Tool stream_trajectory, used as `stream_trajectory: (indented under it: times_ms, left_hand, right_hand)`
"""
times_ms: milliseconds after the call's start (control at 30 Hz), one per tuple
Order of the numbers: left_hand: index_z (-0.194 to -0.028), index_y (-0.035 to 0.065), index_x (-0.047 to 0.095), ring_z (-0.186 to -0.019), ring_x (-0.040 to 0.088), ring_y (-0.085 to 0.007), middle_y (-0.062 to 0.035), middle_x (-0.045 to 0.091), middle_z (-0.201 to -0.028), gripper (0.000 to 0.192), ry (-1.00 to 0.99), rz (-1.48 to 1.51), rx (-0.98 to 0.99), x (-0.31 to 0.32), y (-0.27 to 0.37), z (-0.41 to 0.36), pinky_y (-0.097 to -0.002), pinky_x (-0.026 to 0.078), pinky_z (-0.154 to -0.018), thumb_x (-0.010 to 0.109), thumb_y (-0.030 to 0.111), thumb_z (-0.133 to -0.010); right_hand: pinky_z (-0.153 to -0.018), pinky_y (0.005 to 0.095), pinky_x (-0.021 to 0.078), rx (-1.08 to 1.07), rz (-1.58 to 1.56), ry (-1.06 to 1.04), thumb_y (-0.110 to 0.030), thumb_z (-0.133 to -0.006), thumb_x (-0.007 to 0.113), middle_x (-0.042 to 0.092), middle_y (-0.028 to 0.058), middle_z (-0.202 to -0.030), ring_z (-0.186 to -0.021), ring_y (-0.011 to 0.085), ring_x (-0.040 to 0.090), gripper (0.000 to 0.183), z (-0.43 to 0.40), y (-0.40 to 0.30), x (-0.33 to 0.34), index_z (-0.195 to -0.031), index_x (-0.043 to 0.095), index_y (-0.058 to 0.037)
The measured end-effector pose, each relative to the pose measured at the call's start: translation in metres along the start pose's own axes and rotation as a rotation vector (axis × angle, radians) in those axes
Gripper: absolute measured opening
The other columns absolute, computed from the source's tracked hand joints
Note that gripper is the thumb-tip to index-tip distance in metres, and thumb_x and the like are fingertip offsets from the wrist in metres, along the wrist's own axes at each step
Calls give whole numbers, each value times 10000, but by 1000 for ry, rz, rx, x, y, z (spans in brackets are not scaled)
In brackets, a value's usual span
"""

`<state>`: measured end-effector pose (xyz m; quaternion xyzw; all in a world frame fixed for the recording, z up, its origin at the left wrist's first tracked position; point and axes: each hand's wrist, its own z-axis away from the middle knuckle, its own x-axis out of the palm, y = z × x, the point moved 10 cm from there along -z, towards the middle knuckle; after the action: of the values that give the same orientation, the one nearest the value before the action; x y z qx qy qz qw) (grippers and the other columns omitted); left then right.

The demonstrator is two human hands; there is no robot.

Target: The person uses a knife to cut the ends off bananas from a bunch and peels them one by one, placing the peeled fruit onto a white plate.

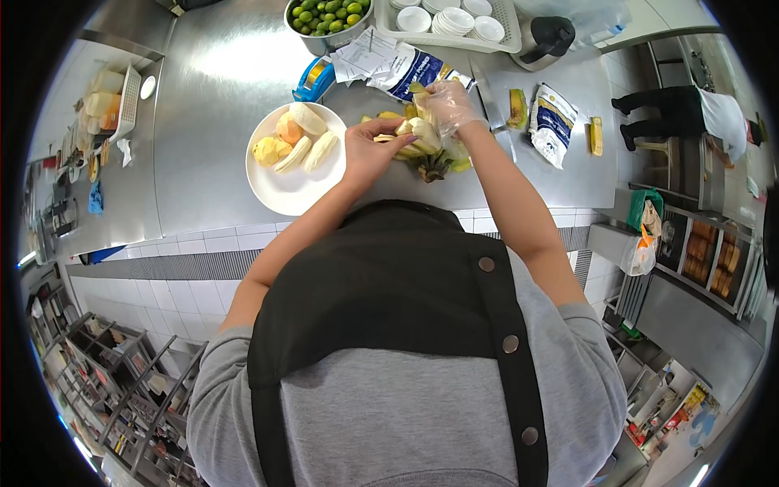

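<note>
A partly peeled banana (424, 135) is between my hands, above a heap of peels (433, 165) with a dark stem end. My bare left hand (376, 149) pinches the banana from the left. My right hand (451, 105), in a clear plastic glove, grips a strip of banana peel (420, 100) at the top; its fingertips are partly hidden. To the left, a round white plate (268, 189) carries peeled bananas (320, 151), a yellow peeled fruit (271, 151), an orange one (289, 128) and a pale one (308, 119).
A blue tape dispenser (314, 79), paper slips (365, 56) and a powder bag (420, 68) lie beyond the plate. Right of my hand are a knife (485, 91) and another bag (552, 125). Behind stand a pot of limes (328, 42) and a bowl basket (514, 36).
</note>
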<state>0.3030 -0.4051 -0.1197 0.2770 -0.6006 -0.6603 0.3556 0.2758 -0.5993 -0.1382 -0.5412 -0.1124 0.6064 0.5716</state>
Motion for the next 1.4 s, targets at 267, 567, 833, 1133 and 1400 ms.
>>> stream_trajectory:
  times_ms: [267, 567, 833, 1133, 1400]
  left_hand:
    - [-1160, -64, 723, -866, 701, -132, -123, 759, -1009, 344, 47, 156, -133, -5, -18, 0, -264, 570, -801, 817, 28, -842]
    - [-1199, -62, 712, -841, 697, -131, -114, 752, -979, 369, -12, 67, -256, 3, -14, 10, -263, 575, -806, 799, -2, -845]
    - [-1124, -98, 716, -876, 733, -178, -161, 760, -1000, 317, -42, 167, -241, 8, -11, 1, -284, 587, -828, 775, -75, -813]
    - [-1086, -80, 732, -859, 726, -182, -162, 754, -980, 296, -111, 300, -307, 9, -22, -7, -288, 593, -808, 743, -104, -791]
    - [-1031, -88, 723, -876, 712, -194, -147, 727, -1017, 181, 48, 407, -405, 1, -35, -3, -338, 634, -842, 612, -67, -889]
  right_hand:
    - [-868, 389, 545, -202, 123, 174, -212, -901, 710, 747, 180, -986, -916, 304, 717, 305, 16, -34, -9, -1128, 742, -11]
    - [-1031, 429, 468, -499, 95, -3, -110, -889, 622, 625, 215, -1263, -1170, 363, 607, 451, 118, -55, 2, -1329, 601, -14]
    - [-1004, 408, 483, -553, 129, -21, -108, -895, 645, 639, 196, -1220, -1146, 347, 625, 434, 115, -54, 1, -1320, 605, -28]
    - [-969, 392, 489, -447, -48, -215, -130, -904, 670, 670, 171, -1146, -1086, 292, 645, 356, 104, -56, 3, -1247, 654, -36]
    - [-977, 383, 487, -489, 87, -185, -161, -929, 681, 688, 171, -1168, -1091, 289, 658, 343, 102, -55, 6, -1243, 667, -25]
